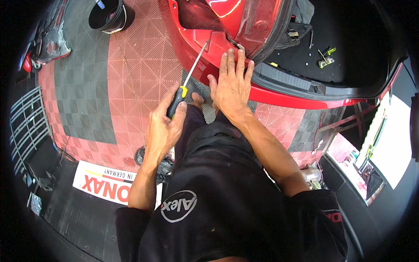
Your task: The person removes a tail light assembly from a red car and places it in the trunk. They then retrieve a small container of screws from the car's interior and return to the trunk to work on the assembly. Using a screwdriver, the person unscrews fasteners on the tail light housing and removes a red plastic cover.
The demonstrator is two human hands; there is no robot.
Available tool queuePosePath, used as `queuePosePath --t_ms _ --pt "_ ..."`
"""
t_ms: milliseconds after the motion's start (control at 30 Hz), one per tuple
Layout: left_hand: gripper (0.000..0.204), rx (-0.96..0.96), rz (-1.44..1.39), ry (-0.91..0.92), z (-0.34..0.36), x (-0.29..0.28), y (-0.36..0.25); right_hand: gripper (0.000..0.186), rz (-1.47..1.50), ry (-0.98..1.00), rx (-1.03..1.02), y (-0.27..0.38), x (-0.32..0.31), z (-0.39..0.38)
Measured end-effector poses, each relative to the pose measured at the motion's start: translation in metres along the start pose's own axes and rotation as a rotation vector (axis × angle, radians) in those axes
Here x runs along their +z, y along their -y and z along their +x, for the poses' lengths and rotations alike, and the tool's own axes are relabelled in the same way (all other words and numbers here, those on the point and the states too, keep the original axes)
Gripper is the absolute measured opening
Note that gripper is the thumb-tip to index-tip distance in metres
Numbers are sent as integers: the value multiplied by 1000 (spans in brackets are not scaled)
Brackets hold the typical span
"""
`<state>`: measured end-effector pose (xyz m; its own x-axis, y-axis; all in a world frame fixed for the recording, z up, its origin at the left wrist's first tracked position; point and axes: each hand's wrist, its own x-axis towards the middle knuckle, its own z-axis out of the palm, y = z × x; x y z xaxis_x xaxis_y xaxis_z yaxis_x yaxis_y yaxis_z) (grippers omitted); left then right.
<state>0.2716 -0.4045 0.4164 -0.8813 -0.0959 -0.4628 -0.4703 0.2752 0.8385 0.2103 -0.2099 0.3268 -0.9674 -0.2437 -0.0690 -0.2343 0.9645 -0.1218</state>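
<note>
1. Long screwdriver with a straight bare-metal shaft and a black-and-yellow handle [183, 91]. We find it slanting up and away from us, its tip at a narrow seam in the red bodywork; whether it has entered or merely touches, we cannot tell.

2. Left hand [168, 118], clamped on the screwdriver's handle. The fingers lie along the grip rather than wrapping it in a fist, we judge for fine steering of the tip.

3. Right hand [231, 89], empty, palm down, fingers a little apart, its fingertips at the panel's edge beside a small gap. We take the placing as bracing or feeling for movement near the tool.

4. Glossy red painted car-body panel [220, 46], at the vehicle's corner, below both sets of fingertips.

5. Small yellow-green object [325, 61], lying on the dark load floor, perhaps left there to be within reach.

6. Round black plastic bucket [124, 19], on the tiles at upper left, well apart from both hands, presumably so as to clear the footing.
</note>
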Motion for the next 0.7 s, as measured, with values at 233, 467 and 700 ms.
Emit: queuePosePath --t_ms 233,467,700 --pt "49 -59 -26 22 -30 13 0 72 38 26 -134 -20 0 9" --pt "48 177 28 57 12 5 20 61 -106 -26 -176 -24 15 20" --pt "46 105 -56 153 24 16 18 66 -76 -15 -165 -22 9 22"
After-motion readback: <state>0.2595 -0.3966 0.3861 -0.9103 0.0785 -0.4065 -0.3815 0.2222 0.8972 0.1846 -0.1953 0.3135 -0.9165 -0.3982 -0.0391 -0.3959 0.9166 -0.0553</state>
